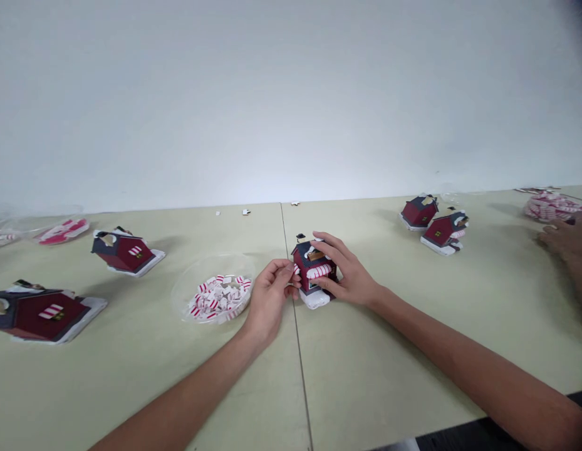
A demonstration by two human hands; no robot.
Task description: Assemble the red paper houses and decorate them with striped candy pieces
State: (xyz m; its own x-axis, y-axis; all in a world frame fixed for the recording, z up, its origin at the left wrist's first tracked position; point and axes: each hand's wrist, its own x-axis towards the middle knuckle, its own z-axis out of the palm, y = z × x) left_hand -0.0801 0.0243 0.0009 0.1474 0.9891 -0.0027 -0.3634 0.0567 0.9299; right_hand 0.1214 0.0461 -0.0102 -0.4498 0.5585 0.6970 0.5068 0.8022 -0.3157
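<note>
at twelve o'clock stands a pale wall (291,100). at nine o'clock there are pink pieces (62,231) and a red house (119,252); another house (30,316) is between eight and nine. at three o'clock stand two red houses (441,231) and, farther out, a striped pile (554,207).

I see a pale green table (389,376) crossed by a dark seam (301,363). The middle house (316,273) sits at the seam, the clear bowl (180,294) left of it. Two left houses (119,252) and two right houses (438,232) stand farther out; small bits (246,212) lie toward the back.
</note>
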